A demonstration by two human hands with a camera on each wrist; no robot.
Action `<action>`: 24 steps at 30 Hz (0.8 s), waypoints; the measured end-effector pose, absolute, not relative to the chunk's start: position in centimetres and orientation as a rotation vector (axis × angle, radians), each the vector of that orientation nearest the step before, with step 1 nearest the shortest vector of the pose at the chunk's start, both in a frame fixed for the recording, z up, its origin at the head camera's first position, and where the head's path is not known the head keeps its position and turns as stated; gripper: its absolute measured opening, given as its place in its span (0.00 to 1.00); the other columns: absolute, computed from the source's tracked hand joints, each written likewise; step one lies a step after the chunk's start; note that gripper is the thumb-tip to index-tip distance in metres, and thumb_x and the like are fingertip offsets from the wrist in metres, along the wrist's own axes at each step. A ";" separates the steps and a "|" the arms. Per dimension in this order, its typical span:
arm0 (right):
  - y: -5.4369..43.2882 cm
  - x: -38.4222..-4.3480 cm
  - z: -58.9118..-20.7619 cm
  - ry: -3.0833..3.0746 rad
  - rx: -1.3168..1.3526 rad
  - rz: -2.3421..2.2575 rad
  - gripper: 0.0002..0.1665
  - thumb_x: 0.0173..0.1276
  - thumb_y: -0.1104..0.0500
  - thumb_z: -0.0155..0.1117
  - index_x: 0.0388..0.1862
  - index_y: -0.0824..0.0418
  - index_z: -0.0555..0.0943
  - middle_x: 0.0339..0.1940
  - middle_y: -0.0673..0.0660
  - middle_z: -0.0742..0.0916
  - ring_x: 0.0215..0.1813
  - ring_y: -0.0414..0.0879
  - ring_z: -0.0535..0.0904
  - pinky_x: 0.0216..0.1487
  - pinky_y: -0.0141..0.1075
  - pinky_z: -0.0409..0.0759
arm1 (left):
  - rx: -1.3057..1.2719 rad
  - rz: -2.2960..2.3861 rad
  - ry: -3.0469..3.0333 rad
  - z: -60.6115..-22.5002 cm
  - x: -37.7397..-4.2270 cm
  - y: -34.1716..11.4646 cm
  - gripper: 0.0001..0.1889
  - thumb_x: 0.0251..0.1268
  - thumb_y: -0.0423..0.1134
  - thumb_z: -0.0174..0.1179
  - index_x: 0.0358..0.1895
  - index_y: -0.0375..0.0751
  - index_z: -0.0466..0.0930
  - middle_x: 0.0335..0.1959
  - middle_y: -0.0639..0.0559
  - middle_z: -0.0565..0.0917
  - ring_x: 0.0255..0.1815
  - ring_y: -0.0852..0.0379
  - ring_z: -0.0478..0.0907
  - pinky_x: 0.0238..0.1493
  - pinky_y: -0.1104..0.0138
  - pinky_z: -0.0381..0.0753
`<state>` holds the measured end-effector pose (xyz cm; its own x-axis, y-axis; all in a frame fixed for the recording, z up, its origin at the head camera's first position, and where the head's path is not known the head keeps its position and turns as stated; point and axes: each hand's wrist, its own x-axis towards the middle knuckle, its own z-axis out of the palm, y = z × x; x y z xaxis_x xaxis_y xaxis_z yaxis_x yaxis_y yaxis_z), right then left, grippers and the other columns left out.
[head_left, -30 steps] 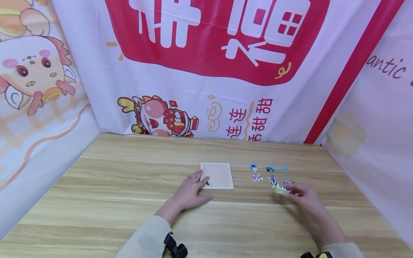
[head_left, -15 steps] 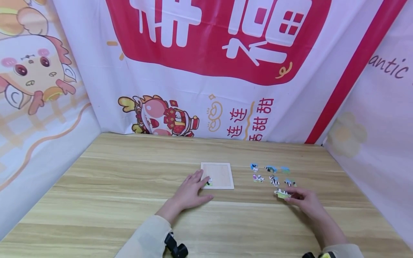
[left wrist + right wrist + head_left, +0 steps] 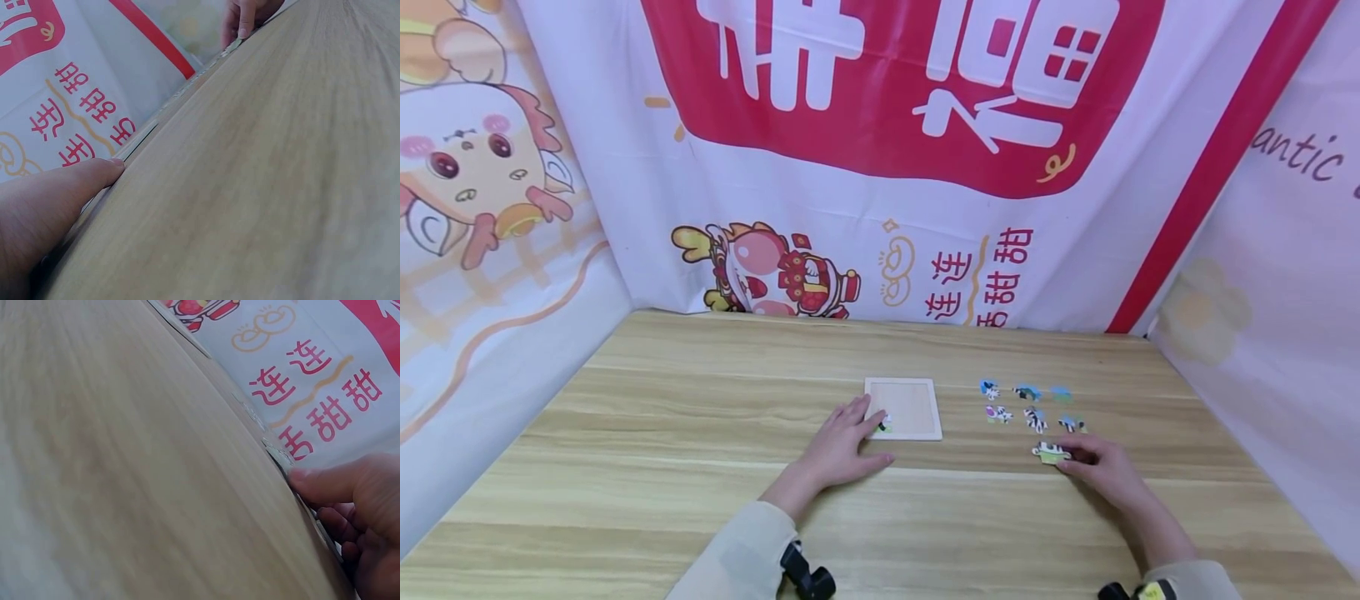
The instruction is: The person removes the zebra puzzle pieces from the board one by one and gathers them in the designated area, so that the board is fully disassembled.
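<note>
My left hand [image 3: 842, 446] rests with straight fingers on the left side of a shallow square wooden puzzle tray [image 3: 913, 408]. One puzzle piece [image 3: 887, 425] with green and black-and-white print lies in the tray's lower left corner, partly hidden by the fingers. At the right, my right hand [image 3: 1105, 471] pinches a puzzle piece [image 3: 1049, 453] with a green lower part and black-and-white print. In the right wrist view, the thumb [image 3: 312, 481] lies on this piece's edge, low at the table. Whether the piece touches the tabletop I cannot tell.
Several loose puzzle pieces [image 3: 1036, 419] lie in two rows just beyond my right hand, right of the tray. The wood-grain table [image 3: 700, 417] ends at a printed cloth backdrop [image 3: 895, 250], with cloth walls on both sides.
My right hand has brought its puzzle piece nearer to me and slightly left, away from the loose pieces it overlapped in view. The left hand and the tray stay put.
</note>
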<state>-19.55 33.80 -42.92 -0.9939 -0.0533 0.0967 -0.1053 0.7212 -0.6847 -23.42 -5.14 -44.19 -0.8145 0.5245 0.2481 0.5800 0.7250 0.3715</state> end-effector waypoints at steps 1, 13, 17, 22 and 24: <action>33.8 -19.6 -43.0 -2.842 0.148 1.128 0.20 0.51 0.58 0.65 0.44 0.61 0.79 0.39 0.57 0.79 0.38 0.47 0.70 0.37 0.38 0.68 | -0.899 -0.663 -2.800 -44.2 -23.4 -5.1 0.36 0.52 0.61 0.51 0.60 0.41 0.63 0.63 0.37 0.55 0.64 0.46 0.48 0.61 0.54 0.46; 33.8 -19.9 -43.0 -2.875 0.217 1.032 0.19 0.52 0.60 0.64 0.45 0.59 0.79 0.42 0.57 0.78 0.40 0.48 0.70 0.40 0.41 0.68 | -0.903 -0.660 -2.796 -44.1 -23.4 -5.1 0.36 0.52 0.61 0.50 0.61 0.41 0.63 0.63 0.38 0.54 0.64 0.46 0.48 0.61 0.54 0.46; 33.7 -19.9 -42.9 -2.873 0.245 1.024 0.19 0.53 0.59 0.64 0.46 0.59 0.78 0.41 0.57 0.78 0.39 0.48 0.70 0.39 0.40 0.67 | -0.908 -0.656 -2.792 -44.1 -23.4 -5.1 0.36 0.52 0.61 0.51 0.60 0.40 0.63 0.63 0.37 0.55 0.64 0.46 0.49 0.61 0.53 0.47; 33.6 -19.9 -42.8 -2.866 0.288 1.043 0.20 0.52 0.58 0.64 0.46 0.60 0.78 0.37 0.55 0.78 0.37 0.47 0.69 0.38 0.40 0.67 | -0.907 -0.645 -2.796 -44.2 -23.5 -5.1 0.36 0.52 0.61 0.50 0.60 0.41 0.63 0.63 0.37 0.55 0.64 0.46 0.49 0.61 0.54 0.47; 33.6 -19.9 -42.6 -2.878 0.283 1.064 0.20 0.53 0.59 0.64 0.46 0.60 0.78 0.36 0.54 0.77 0.37 0.47 0.68 0.37 0.39 0.67 | -0.906 -0.644 -2.801 -44.2 -23.4 -5.1 0.36 0.52 0.62 0.50 0.60 0.41 0.63 0.63 0.38 0.55 0.64 0.46 0.48 0.61 0.54 0.47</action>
<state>-19.90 33.61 -42.64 -0.9813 -0.1507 0.1197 -0.1923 0.7448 -0.6390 -23.42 -5.11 -44.16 -0.8118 0.5291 0.2471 0.5839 0.7290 0.3572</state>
